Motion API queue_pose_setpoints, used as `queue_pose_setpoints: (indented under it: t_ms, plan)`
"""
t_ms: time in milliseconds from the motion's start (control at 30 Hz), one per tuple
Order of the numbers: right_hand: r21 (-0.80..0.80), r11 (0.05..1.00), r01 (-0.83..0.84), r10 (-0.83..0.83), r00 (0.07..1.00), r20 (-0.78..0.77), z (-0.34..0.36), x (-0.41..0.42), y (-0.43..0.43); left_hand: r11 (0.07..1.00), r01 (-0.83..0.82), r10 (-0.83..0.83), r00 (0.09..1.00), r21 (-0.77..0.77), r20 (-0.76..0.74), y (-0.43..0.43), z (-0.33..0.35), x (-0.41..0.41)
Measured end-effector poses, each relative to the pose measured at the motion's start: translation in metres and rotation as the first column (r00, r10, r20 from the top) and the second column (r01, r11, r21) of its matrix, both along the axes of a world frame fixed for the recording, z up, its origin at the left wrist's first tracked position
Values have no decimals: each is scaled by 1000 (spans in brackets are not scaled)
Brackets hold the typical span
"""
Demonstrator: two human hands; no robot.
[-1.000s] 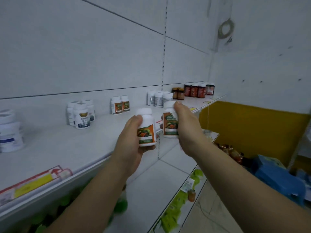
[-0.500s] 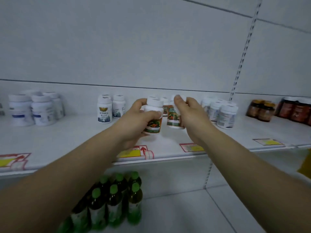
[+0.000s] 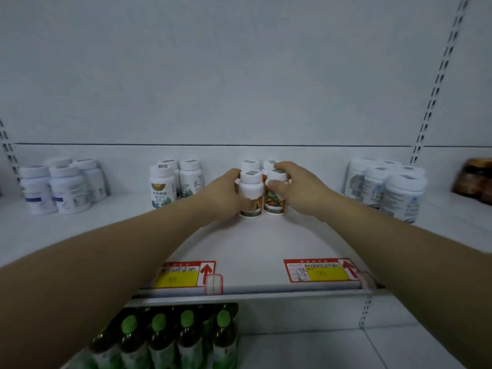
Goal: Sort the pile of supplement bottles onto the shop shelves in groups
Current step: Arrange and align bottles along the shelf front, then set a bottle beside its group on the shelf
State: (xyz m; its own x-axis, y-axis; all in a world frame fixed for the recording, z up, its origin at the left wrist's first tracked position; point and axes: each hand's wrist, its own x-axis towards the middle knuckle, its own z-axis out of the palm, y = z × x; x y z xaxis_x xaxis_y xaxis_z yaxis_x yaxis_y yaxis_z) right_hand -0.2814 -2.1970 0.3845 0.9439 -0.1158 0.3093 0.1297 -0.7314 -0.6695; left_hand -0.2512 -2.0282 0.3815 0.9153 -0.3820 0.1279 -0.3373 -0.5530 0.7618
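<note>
On white shelf (image 3: 253, 243), left hand (image 3: 222, 194) grip clamps left bottle (image 3: 249, 186); right hand (image 3: 300, 186) grip clamps right bottle (image 3: 274, 202).

Two red-and-yellow price tags, left tag (image 3: 186, 274) and right tag (image 3: 320, 271), lie well apart, each bearing a red arrow. Green-capped bottles (image 3: 170, 339) stand clustered below the left one. A slotted rail (image 3: 438, 83) climbs the back panel (image 3: 239, 75).

Dim, cool, even light with soft shadows; wide-angle bending and motion blur toward the edges.
</note>
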Motion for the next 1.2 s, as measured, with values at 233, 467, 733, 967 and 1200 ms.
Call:
queue_pose_setpoints:
  t_ms: [233,467,733,967,1200]
  plan:
    - [-84,996,5,-5,1000,9,-4,31,-7,997,-15,5,993,81,118,-6,-11,26]
    - [-97,995,-5,7,1000,22,-5,31,-8,987,-47,35,996,155,80,-9,-6,23]
    - [-343,939,-2,25,998,61,34,12,17,915,-200,167,978,350,124,44,19,-44]
    - [-497,830,-255,327,943,62,62,-20,144,789,-367,321,930,493,177,150,17,-125]
    - [-539,693,-478,594,803,52,60,-67,343,664,-596,549,799,452,247,305,8,-209]
